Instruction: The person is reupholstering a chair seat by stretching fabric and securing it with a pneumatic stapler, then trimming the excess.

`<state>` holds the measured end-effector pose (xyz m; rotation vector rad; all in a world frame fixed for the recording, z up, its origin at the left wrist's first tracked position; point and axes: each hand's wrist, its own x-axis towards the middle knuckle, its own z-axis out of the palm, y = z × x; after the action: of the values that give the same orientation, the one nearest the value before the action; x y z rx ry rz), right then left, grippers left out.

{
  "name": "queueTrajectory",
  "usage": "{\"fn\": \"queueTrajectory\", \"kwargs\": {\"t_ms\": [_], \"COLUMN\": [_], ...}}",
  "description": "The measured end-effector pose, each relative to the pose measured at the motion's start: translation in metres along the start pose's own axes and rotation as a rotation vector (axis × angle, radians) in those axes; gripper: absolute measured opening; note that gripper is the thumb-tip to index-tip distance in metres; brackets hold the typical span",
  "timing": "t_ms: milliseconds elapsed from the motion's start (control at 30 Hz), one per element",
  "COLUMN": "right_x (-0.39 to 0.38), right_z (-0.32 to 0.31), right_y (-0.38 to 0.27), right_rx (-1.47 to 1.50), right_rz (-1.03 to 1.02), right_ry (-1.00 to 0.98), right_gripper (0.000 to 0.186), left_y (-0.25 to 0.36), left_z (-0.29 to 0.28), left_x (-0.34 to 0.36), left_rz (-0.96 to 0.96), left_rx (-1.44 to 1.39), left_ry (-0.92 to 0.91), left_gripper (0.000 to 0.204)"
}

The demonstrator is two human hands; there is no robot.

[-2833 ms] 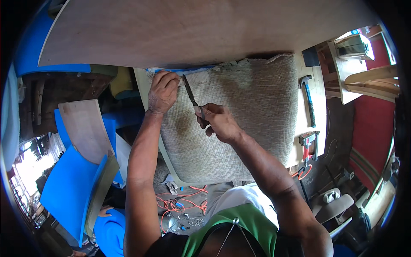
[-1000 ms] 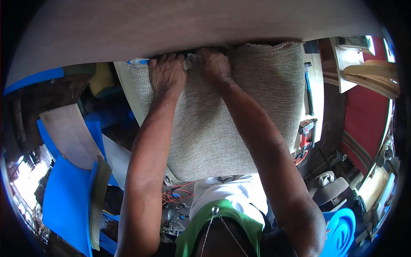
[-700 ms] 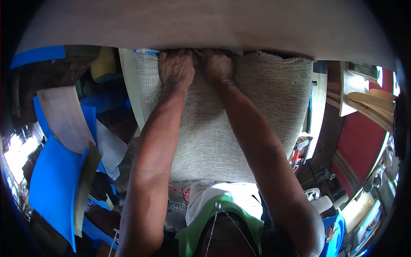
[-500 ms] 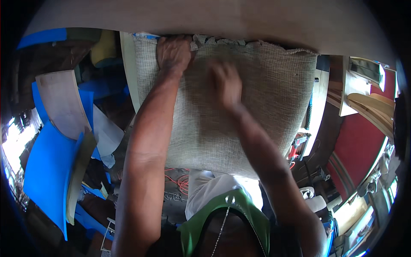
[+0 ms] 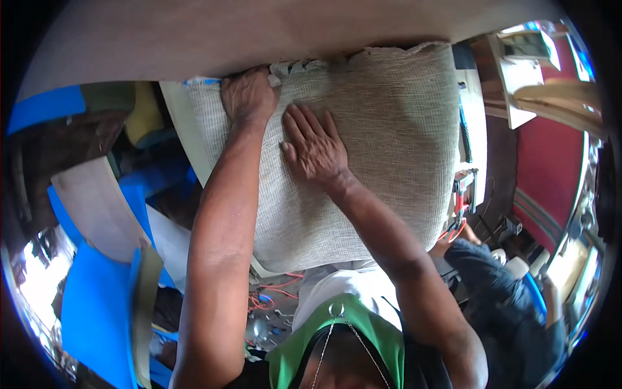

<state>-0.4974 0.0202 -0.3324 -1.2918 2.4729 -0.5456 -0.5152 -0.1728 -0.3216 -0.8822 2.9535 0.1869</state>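
Flatly spread right hand point(image 5: 317, 148) on coarse fabric point(image 5: 395, 136); left hand point(image 5: 250, 96) at frayed edge point(image 5: 300, 67); grip unclear

You're in a workshop: hammer point(image 5: 466, 129) and clamp point(image 5: 462, 184) to your right, wood panel point(image 5: 98, 206) and blue sheet point(image 5: 96, 303) left.

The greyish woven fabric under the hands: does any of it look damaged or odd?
Yes. The fabric looks ragged and frayed along its far side, just right of the left hand, where bits stick up unevenly; its near edge looks smooth by comparison.
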Motion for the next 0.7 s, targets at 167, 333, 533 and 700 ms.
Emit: {"fn": "queueTrajectory", "kwargs": {"t_ms": [167,333,533,700], "right_x": [0.013,0.046,0.089,0.084], "right_z": [0.007,-0.003,0.002,0.01], "right_y": [0.008,0.025,0.032,0.051], "right_rx": [-0.05,-0.09,-0.078,0.0], "right_rz": [-0.048,-0.175,-0.187,-0.381], "right_ry": [0.031,0.022,0.134,0.206], "right_gripper": [0.062,0.061,0.05,0.047], "left_y": [0.0,-0.003,0.002,0.001], "left_z": [-0.005,-0.006,-0.006,-0.004], "left_x": [0.012,0.01,0.007,0.01], "left_rz": [-0.109,-0.113,-0.125,-0.13], "left_rx": [0.029,0.006,0.016,0.06], "left_ry": [-0.171,-0.171,-0.129,-0.177], "left_gripper": [0.03,0.022,0.019,0.019]}}
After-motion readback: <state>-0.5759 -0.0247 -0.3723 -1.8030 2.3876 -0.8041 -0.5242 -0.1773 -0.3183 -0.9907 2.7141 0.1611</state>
